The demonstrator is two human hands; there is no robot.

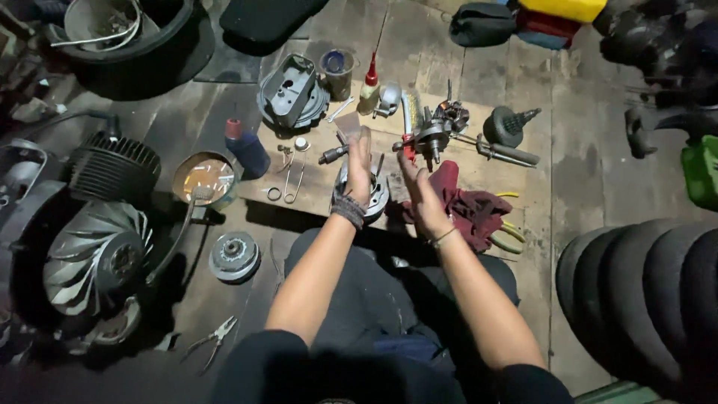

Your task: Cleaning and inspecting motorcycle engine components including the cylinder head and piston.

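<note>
I sit on the floor facing a wooden board (321, 176) strewn with engine parts. My left hand (359, 170), with a dark band on the wrist, is raised over a round metal engine part (378, 198), and its fingertips pinch a small flat greyish piece (346, 126). My right hand (420, 191) hovers beside it with its fingers stretched out and nothing in them, just above a dark red rag (473, 209). The palms face each other a few centimetres apart. A crank assembly (437, 129) lies just beyond the hands.
A finned cylinder (112, 164) and fan wheel (96, 258) lie at the left, beside a bowl with a brush (203, 176). A blue bottle (245, 148), oil bottle (369, 86), grey cover (288, 91), yellow-handled pliers (510, 233), floor pliers (215, 337) and tyres (643, 299) surround me.
</note>
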